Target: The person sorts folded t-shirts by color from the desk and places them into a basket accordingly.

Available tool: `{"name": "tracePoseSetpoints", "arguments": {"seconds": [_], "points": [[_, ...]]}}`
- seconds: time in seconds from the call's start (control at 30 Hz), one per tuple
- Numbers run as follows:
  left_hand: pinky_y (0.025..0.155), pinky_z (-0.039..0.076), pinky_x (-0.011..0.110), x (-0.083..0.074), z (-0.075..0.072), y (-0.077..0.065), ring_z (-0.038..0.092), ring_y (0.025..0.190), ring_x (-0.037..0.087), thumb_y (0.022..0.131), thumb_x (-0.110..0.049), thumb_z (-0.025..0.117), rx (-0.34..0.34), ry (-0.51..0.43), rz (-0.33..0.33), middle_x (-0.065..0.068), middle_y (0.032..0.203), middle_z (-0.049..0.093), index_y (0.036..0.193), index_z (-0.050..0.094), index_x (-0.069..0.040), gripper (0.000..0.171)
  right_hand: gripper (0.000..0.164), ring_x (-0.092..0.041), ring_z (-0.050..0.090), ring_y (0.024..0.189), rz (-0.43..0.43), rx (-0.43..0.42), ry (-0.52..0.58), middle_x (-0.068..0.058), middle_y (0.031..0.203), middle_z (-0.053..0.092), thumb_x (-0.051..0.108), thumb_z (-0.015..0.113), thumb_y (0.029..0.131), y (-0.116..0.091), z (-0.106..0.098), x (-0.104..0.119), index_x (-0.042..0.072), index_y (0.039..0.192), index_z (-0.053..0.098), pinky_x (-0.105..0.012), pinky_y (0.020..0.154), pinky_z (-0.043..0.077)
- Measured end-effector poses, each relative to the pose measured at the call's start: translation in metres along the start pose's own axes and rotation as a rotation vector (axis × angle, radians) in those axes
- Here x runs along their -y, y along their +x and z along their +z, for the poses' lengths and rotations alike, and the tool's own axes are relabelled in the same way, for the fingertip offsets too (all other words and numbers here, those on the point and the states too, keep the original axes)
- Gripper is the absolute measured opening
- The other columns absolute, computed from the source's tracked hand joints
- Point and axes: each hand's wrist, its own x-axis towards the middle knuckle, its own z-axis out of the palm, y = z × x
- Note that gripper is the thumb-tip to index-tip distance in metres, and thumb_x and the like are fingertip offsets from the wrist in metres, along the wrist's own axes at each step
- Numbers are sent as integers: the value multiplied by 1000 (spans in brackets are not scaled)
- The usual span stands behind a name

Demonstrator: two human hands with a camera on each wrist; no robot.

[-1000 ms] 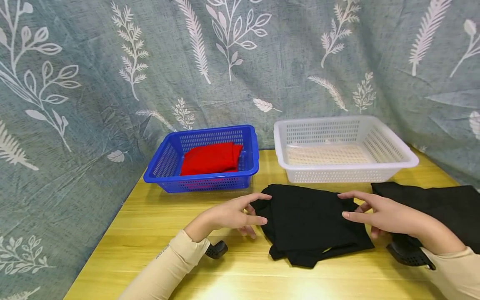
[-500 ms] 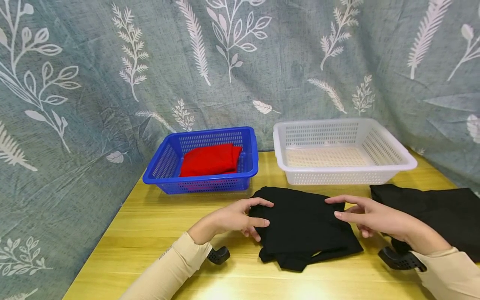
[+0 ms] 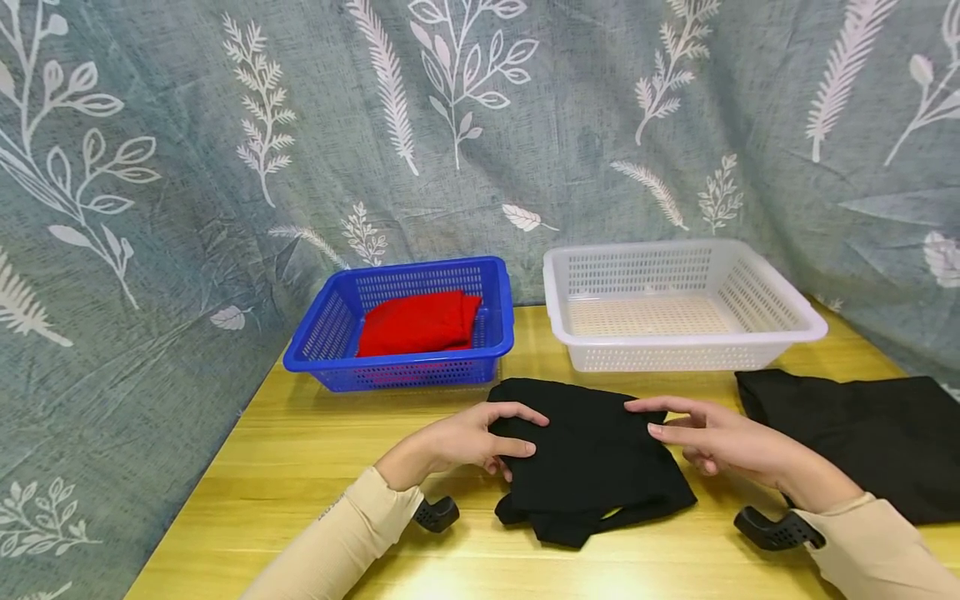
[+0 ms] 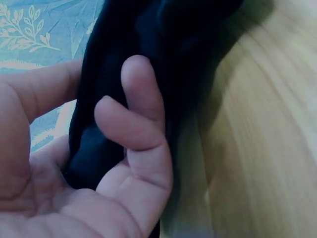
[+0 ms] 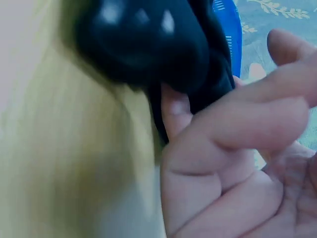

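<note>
A folded black garment (image 3: 585,462) lies on the wooden table in front of the baskets, with a small yellow spot showing at its near edge. My left hand (image 3: 468,437) is at its left side, thumb and index finger over the cloth and the other fingers along the side. In the left wrist view, dark cloth (image 4: 99,148) reaches in toward the palm. My right hand (image 3: 723,442) is at the right edge, index finger and thumb at the cloth. The right wrist view shows a fingertip against a bulging fold of the black cloth (image 5: 143,44).
A blue basket (image 3: 397,360) holding a folded red cloth (image 3: 416,323) stands behind on the left. The white basket (image 3: 686,340) is back right. Another black cloth (image 3: 862,442) lies at far right, partly behind the right forearm. A patterned grey-green curtain (image 3: 450,108) hangs behind.
The black garment has slid left along the table, and my right hand has moved left with it. My left hand stays almost in place, with more cloth now under its fingers.
</note>
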Motion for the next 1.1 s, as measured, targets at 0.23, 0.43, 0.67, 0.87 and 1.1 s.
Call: {"name": "tracePoseSetpoints", "arguments": {"seconds": [0.23,0.43,0.67,0.87,1.1], "points": [[67,58,28,0,2,3,68,68,20,100,-14,77,8,-34,10,5,126,61,140,70,-23,41,42,-22,17,54,-85,12,167,3,67,20,20,46,117,2,6,-1,32,155,55,-29,51,23],[66,58,28,1,5,4,68,66,18,101,-11,76,22,-55,22,5,112,66,140,70,-20,41,49,-24,28,43,-52,55,-31,10,56,34,23,52,115,2,12,4,22,164,47,-20,47,42],[55,46,25,2,3,2,68,59,16,101,-13,75,15,-40,23,4,82,67,137,73,-25,37,48,-22,23,40,-59,32,-91,6,53,29,25,52,115,6,13,5,9,160,49,-33,40,29],[49,35,25,4,2,4,59,49,16,100,-15,76,6,-25,11,3,56,53,133,75,-31,37,43,-25,13,43,-47,49,-13,6,52,22,24,51,116,7,8,0,11,157,56,-40,43,18],[45,38,22,6,2,6,55,46,14,99,-15,78,-5,-5,10,0,59,53,132,76,-28,36,39,-22,14,46,-37,26,9,17,80,63,24,54,114,6,5,-4,8,148,66,-31,46,21]]}}
